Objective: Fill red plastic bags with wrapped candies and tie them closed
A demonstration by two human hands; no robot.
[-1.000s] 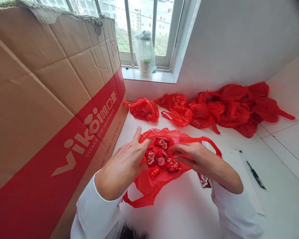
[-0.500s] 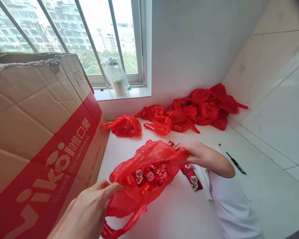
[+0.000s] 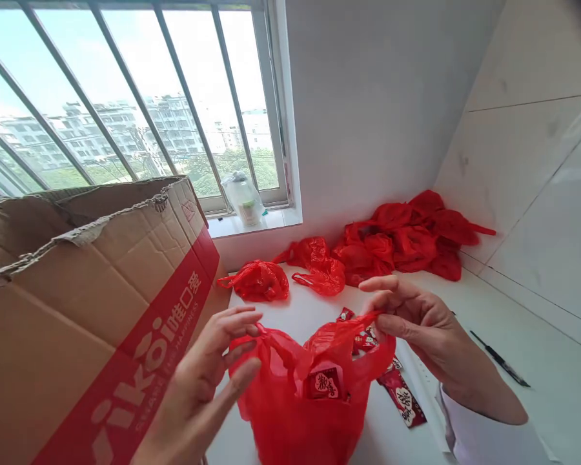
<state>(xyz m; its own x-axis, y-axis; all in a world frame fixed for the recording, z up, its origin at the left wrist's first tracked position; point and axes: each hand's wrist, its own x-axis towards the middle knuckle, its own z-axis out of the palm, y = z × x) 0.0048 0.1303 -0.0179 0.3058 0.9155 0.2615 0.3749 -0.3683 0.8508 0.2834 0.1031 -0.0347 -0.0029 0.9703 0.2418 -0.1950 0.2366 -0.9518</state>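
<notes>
A red plastic bag point(image 3: 305, 413) stands upright in front of me, its handles raised and its mouth partly gathered. Inside, a dark red packet point(image 3: 326, 384) with white lettering shows through the opening. My right hand point(image 3: 416, 326) pinches the right handle between thumb and fingers. At the left handle is my left hand point(image 3: 208, 374); the plastic meets its curled fingertips, while the thumb stands apart from them. More red packets point(image 3: 401, 395) lie on the white table to the right of the bag, partly behind it.
A large torn-topped cardboard box point(image 3: 140, 271) stands at the left. Several red bags point(image 3: 407, 239) lie along the back wall, with a smaller red bag point(image 3: 261, 281) nearer the box. A black pen-like object point(image 3: 501, 358) lies at the right. A bagged jar point(image 3: 246, 200) sits on the windowsill.
The bag has gone from tilted and spread wide to upright, with its handles up and its mouth narrower. Both hands have shifted to the handles. My view has tilted upward.
</notes>
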